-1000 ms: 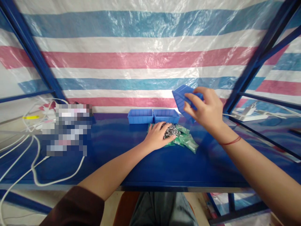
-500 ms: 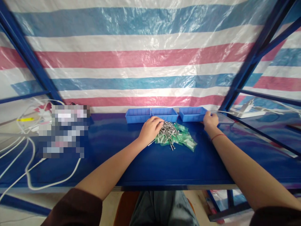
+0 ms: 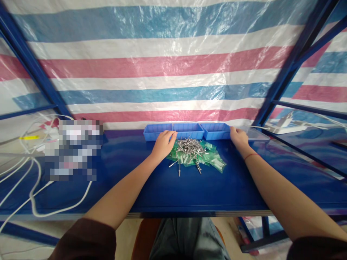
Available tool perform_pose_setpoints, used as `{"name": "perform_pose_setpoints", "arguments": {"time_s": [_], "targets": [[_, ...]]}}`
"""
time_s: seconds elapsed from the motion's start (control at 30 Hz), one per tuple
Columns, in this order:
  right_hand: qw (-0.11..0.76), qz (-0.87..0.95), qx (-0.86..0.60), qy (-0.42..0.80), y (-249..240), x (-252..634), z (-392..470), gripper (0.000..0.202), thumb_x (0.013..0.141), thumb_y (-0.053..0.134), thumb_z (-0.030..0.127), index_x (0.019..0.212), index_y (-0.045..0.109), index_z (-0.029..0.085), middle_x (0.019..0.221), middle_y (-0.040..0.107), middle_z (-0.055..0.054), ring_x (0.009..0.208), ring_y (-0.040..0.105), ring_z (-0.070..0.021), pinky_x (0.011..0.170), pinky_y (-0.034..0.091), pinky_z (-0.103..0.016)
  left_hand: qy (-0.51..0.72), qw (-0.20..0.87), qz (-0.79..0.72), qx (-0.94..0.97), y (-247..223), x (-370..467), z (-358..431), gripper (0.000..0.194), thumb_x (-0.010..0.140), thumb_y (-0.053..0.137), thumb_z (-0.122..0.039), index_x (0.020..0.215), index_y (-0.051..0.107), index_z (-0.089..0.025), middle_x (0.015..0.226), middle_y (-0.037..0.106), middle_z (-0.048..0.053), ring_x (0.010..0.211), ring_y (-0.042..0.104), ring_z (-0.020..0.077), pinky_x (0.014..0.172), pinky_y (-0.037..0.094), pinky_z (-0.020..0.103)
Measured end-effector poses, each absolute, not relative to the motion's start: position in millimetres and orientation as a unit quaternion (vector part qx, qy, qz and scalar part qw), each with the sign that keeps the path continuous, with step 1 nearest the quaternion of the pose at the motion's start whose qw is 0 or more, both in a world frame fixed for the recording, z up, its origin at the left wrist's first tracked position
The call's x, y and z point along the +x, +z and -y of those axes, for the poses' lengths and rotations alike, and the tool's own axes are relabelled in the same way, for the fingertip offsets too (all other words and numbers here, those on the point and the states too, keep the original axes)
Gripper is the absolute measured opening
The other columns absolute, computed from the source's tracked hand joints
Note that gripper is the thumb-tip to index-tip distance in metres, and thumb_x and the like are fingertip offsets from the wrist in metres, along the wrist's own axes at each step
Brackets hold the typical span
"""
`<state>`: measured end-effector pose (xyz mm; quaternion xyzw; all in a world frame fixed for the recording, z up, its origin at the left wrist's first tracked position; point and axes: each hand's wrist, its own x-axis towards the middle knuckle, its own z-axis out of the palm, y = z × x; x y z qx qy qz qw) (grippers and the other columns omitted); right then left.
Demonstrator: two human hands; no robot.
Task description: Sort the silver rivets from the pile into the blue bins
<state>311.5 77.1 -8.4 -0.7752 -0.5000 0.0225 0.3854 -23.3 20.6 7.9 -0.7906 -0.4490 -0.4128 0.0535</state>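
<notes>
Three blue plastic bins stand in a row at the back of the table: the left bin (image 3: 154,136), the middle bin (image 3: 189,134) and the right bin (image 3: 217,134). My right hand (image 3: 239,138) is closed on the right bin's outer end. In front of the left and middle bins is my left hand (image 3: 164,145), open with loosely bent fingers; whether its tips touch a bin cannot be made out. Beside it, a heap of silver blind rivets (image 3: 191,147) lies on green-tinted plastic bags (image 3: 217,161) holding small pale pieces.
White cables (image 3: 35,202) loop over the left side of the blue table (image 3: 121,155), near a blurred-out patch. A white power strip (image 3: 288,126) lies at the right. Blue frame posts (image 3: 282,86) and a striped plastic sheet (image 3: 168,68) enclose the back.
The right bin has slid left with my right hand, closing its gap to the middle bin. My left hand has moved left off the rivet heap, uncovering more rivets.
</notes>
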Motion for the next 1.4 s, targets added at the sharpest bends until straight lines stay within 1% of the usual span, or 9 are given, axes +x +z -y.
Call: {"name": "perform_pose_setpoints", "arguments": {"time_s": [0.1,0.2,0.33,0.47,0.83,1.0,1.1,1.27,1.4], "targets": [[0.387,0.473,-0.791,-0.044,-4,306,-67,0.056,0.081,0.042,0.048,0.118,0.057,0.009,0.107,0.06,-0.021,0.106,0.051,-0.0341,0.089,0.038,-0.046,-0.376,0.14,0.487,-0.776,9,-36,-26,0.031,0.092,0.037,-0.028,0.111,0.06,-0.022,0.113,0.06,0.007,0.111,0.05,0.0214,0.097,0.036,0.037],[0.372,0.569,-0.718,-0.148,2,290,-56,0.055,0.082,0.041,0.053,0.122,0.054,0.017,0.12,0.054,-0.017,0.112,0.046,-0.0339,0.091,0.035,-0.047,-0.323,0.171,0.529,-0.766,5,-48,-34,0.035,0.091,0.037,-0.028,0.121,0.054,-0.022,0.122,0.056,0.008,0.122,0.041,0.026,0.103,0.028,0.046],[0.244,0.76,-0.579,-0.168,7,260,-51,0.05,0.084,0.041,0.049,0.129,0.048,0.026,0.115,0.059,-0.011,0.108,0.049,-0.0311,0.09,0.035,-0.045,-0.256,0.161,0.553,-0.776,-1,-57,-42,0.035,0.092,0.035,-0.028,0.122,0.053,-0.024,0.114,0.061,0.008,0.115,0.047,0.0263,0.106,0.019,0.053],[0.154,0.795,-0.564,-0.162,8,239,-53,0.045,0.087,0.039,0.045,0.127,0.049,0.027,0.108,0.064,-0.01,0.101,0.054,-0.0296,0.087,0.035,-0.044,-0.227,0.156,0.557,-0.783,2,-58,-43,0.034,0.092,0.033,-0.026,0.116,0.056,-0.023,0.106,0.063,0.008,0.105,0.054,0.024,0.104,0.024,0.048],[0.151,0.816,-0.544,-0.121,20,246,-41,0.035,0.091,0.034,0.037,0.116,0.056,0.025,0.111,0.065,-0.008,0.103,0.057,-0.027,0.081,0.039,-0.036,-0.193,0.134,0.535,-0.812,10,-59,-38,0.032,0.093,0.03,-0.024,0.112,0.056,-0.024,0.107,0.063,0.005,0.105,0.056,0.0208,0.103,0.027,0.044],[0.161,0.798,-0.573,-0.096,25,252,-39,0.054,0.082,0.051,0.03,0.134,0.037,0.02,0.107,0.067,-0.01,0.1,0.06,-0.0274,0.084,0.04,-0.039,-0.193,0.133,0.527,-0.817,18,-49,-35,0.036,0.091,0.036,-0.035,0.124,0.048,-0.027,0.112,0.06,0.006,0.107,0.054,0.0237,0.099,0.033,0.044],[0.133,0.777,-0.605,-0.117,26,254,-41,0.041,0.083,0.046,0.023,0.124,0.049,0.015,0.105,0.067,-0.013,0.098,0.061,-0.0277,0.086,0.04,-0.039,-0.185,0.126,0.515,-0.828,25,-36,-41,0.043,0.089,0.041,-0.042,0.13,0.044,-0.03,0.117,0.054,0.008,0.105,0.055,0.0246,0.092,0.04,0.04],[0.114,0.765,-0.614,-0.156,23,256,-49,0.034,0.086,0.041,0.02,0.114,0.059,0.019,0.107,0.067,-0.012,0.096,0.062,-0.0267,0.084,0.041,-0.037,-0.182,0.107,0.495,-0.843,31,-14,-63,0.032,0.086,0.047,-0.042,0.112,0.061,-0.028,0.125,0.046,0.007,0.107,0.053,0.0238,0.09,0.042,0.035],[0.131,0.776,-0.599,-0.147,21,258,-52,0.035,0.086,0.04,0.018,0.114,0.061,0.02,0.11,0.066,-0.009,0.098,0.061,-0.0244,0.086,0.041,-0.035,-0.173,0.108,0.466,-0.861,30,-10,-72,0.025,0.087,0.048,-0.035,0.096,0.067,-0.022,0.117,0.053,0.005,0.1,0.056,0.0206,0.089,0.043,0.032]]}}
